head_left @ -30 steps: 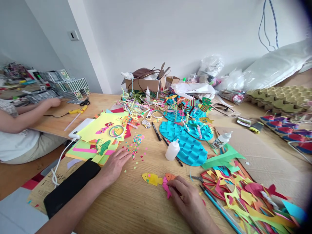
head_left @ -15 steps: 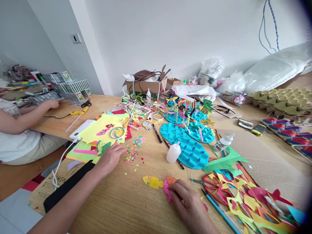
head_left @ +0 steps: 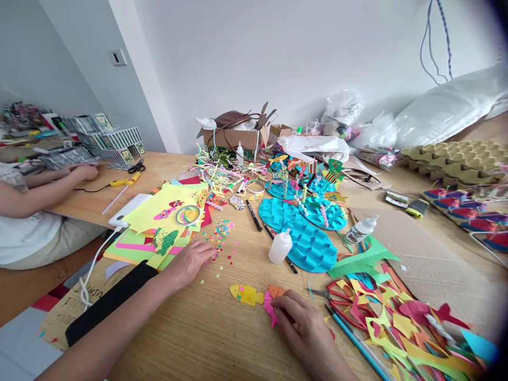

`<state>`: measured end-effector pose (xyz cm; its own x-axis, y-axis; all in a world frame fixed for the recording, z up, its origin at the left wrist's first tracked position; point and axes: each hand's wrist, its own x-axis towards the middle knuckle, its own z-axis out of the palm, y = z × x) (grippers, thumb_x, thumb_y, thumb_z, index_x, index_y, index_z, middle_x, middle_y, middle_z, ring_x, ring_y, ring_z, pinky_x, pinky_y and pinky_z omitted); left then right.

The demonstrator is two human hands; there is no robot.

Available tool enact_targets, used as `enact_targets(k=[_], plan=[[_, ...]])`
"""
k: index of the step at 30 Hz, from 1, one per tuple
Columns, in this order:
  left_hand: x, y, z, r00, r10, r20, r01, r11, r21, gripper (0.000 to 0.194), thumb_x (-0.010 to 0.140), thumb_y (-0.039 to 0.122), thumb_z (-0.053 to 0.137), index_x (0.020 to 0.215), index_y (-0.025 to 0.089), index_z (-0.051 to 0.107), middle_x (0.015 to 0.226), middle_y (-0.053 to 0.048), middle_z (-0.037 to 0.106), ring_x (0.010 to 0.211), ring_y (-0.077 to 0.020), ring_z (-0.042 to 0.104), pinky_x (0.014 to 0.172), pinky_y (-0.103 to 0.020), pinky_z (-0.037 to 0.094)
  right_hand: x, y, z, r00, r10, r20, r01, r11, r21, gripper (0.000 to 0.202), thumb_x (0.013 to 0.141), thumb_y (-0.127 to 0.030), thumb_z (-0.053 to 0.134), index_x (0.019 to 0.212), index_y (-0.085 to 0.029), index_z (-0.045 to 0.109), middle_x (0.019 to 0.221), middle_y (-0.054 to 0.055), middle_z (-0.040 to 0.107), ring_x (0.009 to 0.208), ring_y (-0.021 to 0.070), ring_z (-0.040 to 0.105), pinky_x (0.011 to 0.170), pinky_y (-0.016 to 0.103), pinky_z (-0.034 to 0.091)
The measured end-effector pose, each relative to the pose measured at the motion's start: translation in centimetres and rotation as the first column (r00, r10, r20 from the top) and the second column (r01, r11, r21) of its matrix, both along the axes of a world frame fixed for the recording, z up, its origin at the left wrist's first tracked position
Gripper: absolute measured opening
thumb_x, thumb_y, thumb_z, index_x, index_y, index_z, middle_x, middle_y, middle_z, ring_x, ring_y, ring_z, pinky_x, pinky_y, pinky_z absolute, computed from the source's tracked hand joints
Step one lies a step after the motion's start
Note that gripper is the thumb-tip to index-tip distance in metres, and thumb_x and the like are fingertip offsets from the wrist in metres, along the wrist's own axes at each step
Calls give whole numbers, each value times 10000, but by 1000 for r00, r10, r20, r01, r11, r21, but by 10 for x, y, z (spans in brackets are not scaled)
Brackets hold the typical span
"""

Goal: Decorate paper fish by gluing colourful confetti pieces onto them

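Fingertips of the right hand [head_left: 307, 323] rest against a small pink paper fish [head_left: 269, 307] on the light wood-grained tabletop [head_left: 210, 333], fingers curled, though whether they pinch the cutout or merely steady it cannot be told. The left hand [head_left: 190, 264] reaches palm down, fingers extended, to the edge of a scatter of tiny multicoloured paper confetti [head_left: 223, 228]; whether a piece is caught beneath its fingertips cannot be seen. The moment appears to be one of handling loose confetti beside the cutouts. Lifting a single piece would call for a light fingertip pinch, with the pink fish held flat, since such thin paper could slide or curl. A yellow paper fish [head_left: 248, 295] lies just beside the pink one, and an orange paper fish [head_left: 277, 290] shows partly behind the right hand. Beyond them, a translucent white squeeze bottle [head_left: 280, 248] stands upright near bright blue, textured oval bases [head_left: 313, 248], while red-handled scissors [head_left: 337, 301] lie among bright paper offcuts [head_left: 405, 323] to the right.
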<state>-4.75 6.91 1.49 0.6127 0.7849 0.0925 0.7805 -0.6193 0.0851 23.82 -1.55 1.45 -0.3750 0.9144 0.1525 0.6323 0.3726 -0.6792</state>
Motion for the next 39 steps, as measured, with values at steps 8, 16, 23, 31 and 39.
enact_targets(k=[8,16,23,31,39], plan=[[-16,1,-2,1000,-1,30,-1,998,66,403,795,17,317,1092,156,551,1103,-64,583,1026,-180,487,898,-357,412,-1,0,-1,1000,7,-1,-7,1000,-23,215,864,-188,351,786,-188,552,758,34,554,675,132,544,584,222,402],[-1,0,2,993,83,87,-86,996,25,242,818,82,387,895,148,606,920,-70,595,917,-188,501,812,-329,423,-1,0,-1,1000,3,-1,-3,1000,-27,205,858,-179,362,779,-184,551,761,36,551,676,132,543,588,218,400],[19,13,8,987,149,68,-145,988,-51,124,790,120,482,699,169,551,778,-17,554,788,-162,502,709,-271,399,-1,0,0,1000,9,0,-9,999,-39,210,860,-173,357,772,-182,547,746,33,539,667,132,536,580,220,393],[24,17,5,988,148,41,-146,988,-57,121,758,88,491,679,176,517,755,-10,534,764,-168,492,664,-264,379,0,0,1,1000,8,1,-8,999,-41,211,861,-177,356,774,-180,549,750,32,541,674,130,537,589,222,395],[26,17,2,990,140,2,-139,989,-50,117,767,96,486,693,167,542,786,-28,548,800,-180,497,736,-303,390,1,1,-3,1000,1,5,-1,999,-49,211,856,-192,360,768,-193,552,765,31,556,674,129,553,592,215,406]])
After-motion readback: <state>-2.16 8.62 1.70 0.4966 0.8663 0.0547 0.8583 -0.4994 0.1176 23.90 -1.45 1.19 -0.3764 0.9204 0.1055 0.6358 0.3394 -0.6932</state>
